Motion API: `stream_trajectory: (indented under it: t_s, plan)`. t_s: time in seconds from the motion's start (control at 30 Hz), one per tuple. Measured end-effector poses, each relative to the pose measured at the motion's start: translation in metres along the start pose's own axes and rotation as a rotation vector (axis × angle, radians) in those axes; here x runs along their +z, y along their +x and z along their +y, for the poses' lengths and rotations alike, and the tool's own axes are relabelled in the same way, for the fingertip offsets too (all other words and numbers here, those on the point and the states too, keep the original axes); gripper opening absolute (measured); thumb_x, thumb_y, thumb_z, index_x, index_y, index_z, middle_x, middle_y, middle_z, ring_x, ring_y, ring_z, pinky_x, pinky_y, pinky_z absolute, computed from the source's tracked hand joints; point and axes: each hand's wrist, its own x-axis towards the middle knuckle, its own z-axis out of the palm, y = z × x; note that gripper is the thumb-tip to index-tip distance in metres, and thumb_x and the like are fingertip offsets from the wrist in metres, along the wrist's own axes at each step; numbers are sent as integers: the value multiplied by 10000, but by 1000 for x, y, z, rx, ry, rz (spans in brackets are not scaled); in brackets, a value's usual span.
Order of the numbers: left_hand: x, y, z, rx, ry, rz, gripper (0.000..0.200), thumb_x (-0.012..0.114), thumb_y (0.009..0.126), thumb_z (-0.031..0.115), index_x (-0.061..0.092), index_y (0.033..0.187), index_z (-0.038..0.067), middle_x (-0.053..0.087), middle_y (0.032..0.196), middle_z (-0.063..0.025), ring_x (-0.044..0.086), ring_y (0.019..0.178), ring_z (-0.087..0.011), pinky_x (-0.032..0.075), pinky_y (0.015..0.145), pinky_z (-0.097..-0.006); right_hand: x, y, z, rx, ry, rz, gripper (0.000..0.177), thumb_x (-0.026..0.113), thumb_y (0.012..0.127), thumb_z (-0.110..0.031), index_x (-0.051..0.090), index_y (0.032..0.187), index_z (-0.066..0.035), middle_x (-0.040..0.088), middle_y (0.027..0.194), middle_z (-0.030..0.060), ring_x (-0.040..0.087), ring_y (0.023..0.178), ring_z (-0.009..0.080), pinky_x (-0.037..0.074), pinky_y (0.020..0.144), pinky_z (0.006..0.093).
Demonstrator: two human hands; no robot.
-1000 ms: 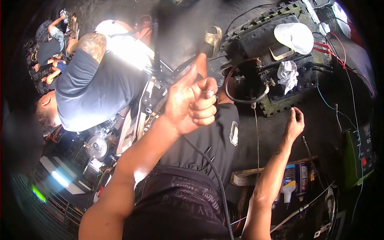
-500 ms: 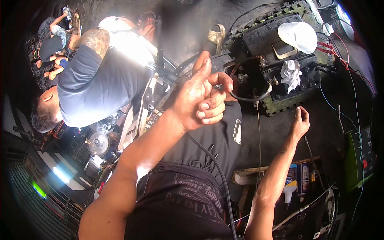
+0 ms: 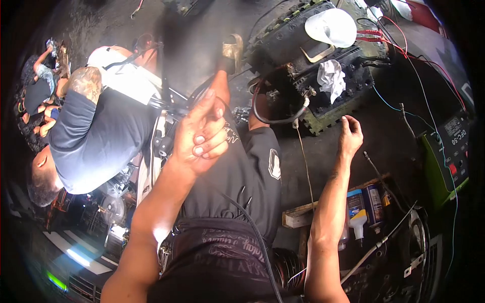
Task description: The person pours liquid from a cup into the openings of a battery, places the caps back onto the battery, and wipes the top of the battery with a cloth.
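My left hand (image 3: pixel 204 134) is raised over my lap, fingers curled into the palm and thumb close to the index finger. I make out nothing in it. Lower right, my right hand (image 3: pixel 349 136) hovers near the battery's front edge, fingers loosely bent with a gap and nothing visible between them. Beyond it lies a grimy black battery (image 3: pixel 353 93) with crumpled white paper or cloth (image 3: pixel 331 81) on top. A black cable (image 3: pixel 275 121) loops to a terminal on its left. Behind stands a second battery (image 3: pixel 283 45), with a white plastic tub (image 3: pixel 331 28) at its right end.
A person in a dark shirt (image 3: pixel 108 136) bends over close on my left. Red clamps (image 3: pixel 369 36) and thin wires run at the right, near a green and black charger (image 3: pixel 447 156). Bottles (image 3: pixel 374 204) and a wooden frame (image 3: pixel 298 216) sit below my right arm.
My view has shifted, so most things sit further left. My left thumb and index finger have come closer together. My right hand stays near the battery's edge.
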Motion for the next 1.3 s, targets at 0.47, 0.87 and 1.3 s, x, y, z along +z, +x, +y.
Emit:
stream_trajectory:
  t_s: [0.47,0.87,1.3]
  plan:
    - [-3,-1,-5,34,210,124,544,272,1016,445,422,620,104,212,394,39,242,275,-77,211,289,-232,3,-3,-11,34,-75,1,165,690,827,-177,692,929,-48,682,835,23,609,776,87,481,735,242]
    - [-4,2,-5,35,230,167,535,290,1006,472,370,606,126,198,403,45,203,283,-79,172,300,-237,14,1,-12,29,-59,-12,164,695,816,-176,694,926,-54,684,844,26,609,781,91,483,745,252]
    - [2,1,-9,81,402,166,343,351,1013,278,448,757,71,268,441,53,281,316,-63,286,327,-218,16,-5,-13,68,-75,44,153,703,797,-179,701,880,-50,678,771,34,610,714,98,493,702,260]
